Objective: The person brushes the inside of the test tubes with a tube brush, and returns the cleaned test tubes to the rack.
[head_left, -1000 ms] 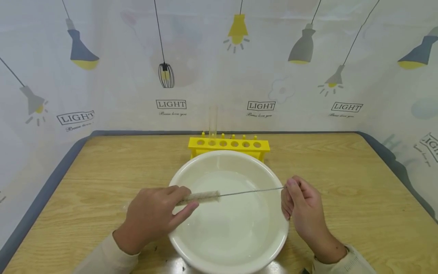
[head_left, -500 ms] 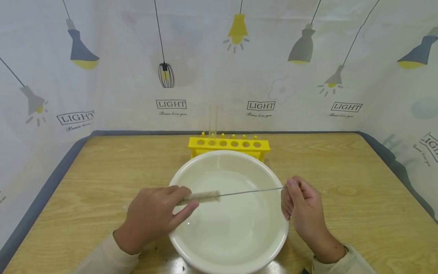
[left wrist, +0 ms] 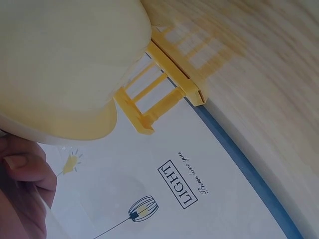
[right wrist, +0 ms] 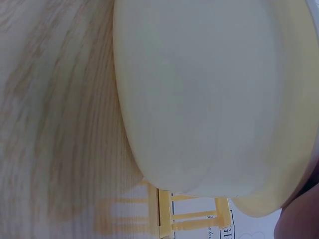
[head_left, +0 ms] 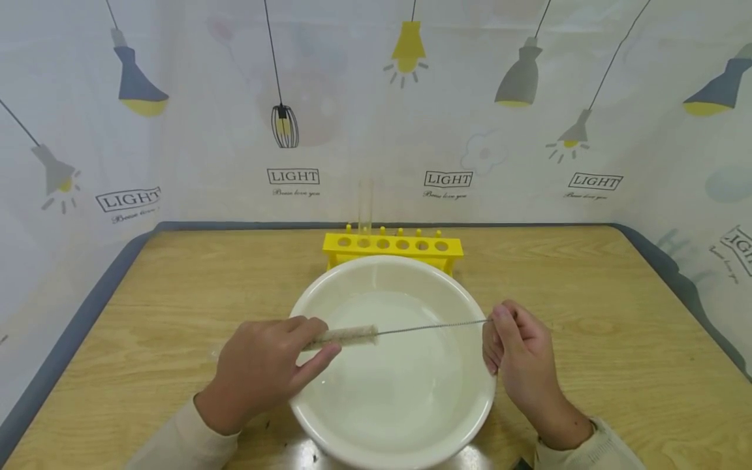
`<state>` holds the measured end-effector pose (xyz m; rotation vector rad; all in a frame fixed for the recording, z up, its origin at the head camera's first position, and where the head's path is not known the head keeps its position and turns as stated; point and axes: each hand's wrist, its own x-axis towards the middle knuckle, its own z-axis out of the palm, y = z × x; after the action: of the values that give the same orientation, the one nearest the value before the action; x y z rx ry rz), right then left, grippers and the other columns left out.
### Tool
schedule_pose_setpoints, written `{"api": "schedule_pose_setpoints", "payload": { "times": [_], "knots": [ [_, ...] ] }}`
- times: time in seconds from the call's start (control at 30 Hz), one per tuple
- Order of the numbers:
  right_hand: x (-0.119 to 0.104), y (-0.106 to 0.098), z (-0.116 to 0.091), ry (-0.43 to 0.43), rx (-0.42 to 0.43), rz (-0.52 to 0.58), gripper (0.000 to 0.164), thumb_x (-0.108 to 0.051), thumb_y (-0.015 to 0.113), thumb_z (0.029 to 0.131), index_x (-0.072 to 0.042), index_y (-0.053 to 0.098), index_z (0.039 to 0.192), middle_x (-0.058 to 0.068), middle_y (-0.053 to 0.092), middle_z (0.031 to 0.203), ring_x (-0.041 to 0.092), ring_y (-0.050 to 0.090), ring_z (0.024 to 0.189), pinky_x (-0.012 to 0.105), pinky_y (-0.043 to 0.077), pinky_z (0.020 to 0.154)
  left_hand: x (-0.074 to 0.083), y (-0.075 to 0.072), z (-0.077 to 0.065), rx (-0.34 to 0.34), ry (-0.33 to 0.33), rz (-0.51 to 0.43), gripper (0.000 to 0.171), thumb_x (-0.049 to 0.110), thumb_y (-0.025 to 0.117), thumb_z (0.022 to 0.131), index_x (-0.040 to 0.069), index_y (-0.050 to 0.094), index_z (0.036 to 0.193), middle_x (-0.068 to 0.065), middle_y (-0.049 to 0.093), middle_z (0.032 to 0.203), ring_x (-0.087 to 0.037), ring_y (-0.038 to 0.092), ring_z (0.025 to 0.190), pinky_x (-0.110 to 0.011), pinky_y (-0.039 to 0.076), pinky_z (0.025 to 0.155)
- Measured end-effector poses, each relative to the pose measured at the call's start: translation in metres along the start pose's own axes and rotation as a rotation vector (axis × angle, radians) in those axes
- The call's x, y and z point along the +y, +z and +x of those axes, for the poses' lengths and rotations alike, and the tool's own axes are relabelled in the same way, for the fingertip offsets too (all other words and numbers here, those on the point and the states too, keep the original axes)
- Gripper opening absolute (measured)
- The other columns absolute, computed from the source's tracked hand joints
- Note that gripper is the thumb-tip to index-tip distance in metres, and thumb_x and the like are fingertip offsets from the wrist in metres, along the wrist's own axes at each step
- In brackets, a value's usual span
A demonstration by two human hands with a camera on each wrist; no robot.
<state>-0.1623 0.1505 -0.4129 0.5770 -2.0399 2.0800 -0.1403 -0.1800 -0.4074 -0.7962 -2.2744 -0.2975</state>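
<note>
Both our hands grip above the round cream basin [head_left: 393, 395]: left hand [head_left: 267, 362], clear cylindrical tube [head_left: 346, 336]; right hand [head_left: 521, 352], beige-bristled wire brush [head_left: 411, 329] inside it.

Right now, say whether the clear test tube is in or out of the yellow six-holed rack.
In: the head view shows the clear test tube upright in the yellow rack, second hole from the left.
</note>
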Motion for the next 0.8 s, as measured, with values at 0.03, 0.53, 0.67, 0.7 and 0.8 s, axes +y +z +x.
{"api": "schedule_pose_setpoints", "payload": {
  "times": [0.03,0.53,0.67,0.7,0.8],
  "knots": [
    [0.0001,-0.0001,0.0001,-0.002,0.0,0.0,0.039,-0.009,0.033,0.109,-0.001,0.031,0.071,0.007,0.03,0.056,0.024,0.03,0.04,0.029,0.032,0.035,0.0,-0.0001,0.0002,-0.001,0.0,0.001,0.051,0.055,0.033,0.105,0.019,0.064,0.087,0.012,0.053,0.059,0.001,0.035,0.045,-0.017,0.026,0.039],
    [0.0005,0.0018,-0.0007,-0.053,0.014,-0.008,0.039,-0.005,0.033,0.108,0.0,0.032,0.07,0.007,0.029,0.054,0.022,0.03,0.039,0.027,0.03,0.034,0.003,-0.0013,-0.0001,0.011,-0.026,0.017,0.052,0.056,0.033,0.105,0.019,0.064,0.086,0.012,0.055,0.06,0.0,0.037,0.046,-0.018,0.027,0.039],
    [0.0014,0.0017,-0.0012,-0.06,0.017,-0.012,0.039,-0.004,0.034,0.108,0.0,0.032,0.07,0.006,0.029,0.054,0.021,0.03,0.039,0.027,0.03,0.035,0.0031,-0.0008,-0.0006,0.017,-0.027,0.018,0.052,0.056,0.034,0.105,0.019,0.065,0.085,0.012,0.055,0.06,0.0,0.038,0.046,-0.018,0.027,0.039],
    [0.0014,0.0018,-0.0014,-0.061,0.018,-0.014,0.039,-0.004,0.034,0.108,0.0,0.032,0.07,0.006,0.029,0.054,0.021,0.03,0.039,0.027,0.03,0.035,0.003,-0.0006,-0.0007,0.019,-0.026,0.018,0.052,0.056,0.034,0.105,0.019,0.064,0.085,0.012,0.055,0.06,0.0,0.038,0.046,-0.018,0.027,0.039],
    [0.0012,0.0023,-0.0016,-0.059,0.02,-0.017,0.039,-0.005,0.034,0.108,0.0,0.033,0.07,0.006,0.029,0.054,0.021,0.031,0.04,0.027,0.031,0.035,0.0026,-0.0003,-0.0012,0.023,-0.023,0.02,0.052,0.056,0.034,0.105,0.019,0.064,0.085,0.012,0.054,0.06,0.0,0.037,0.046,-0.018,0.027,0.039]
  ]
}}
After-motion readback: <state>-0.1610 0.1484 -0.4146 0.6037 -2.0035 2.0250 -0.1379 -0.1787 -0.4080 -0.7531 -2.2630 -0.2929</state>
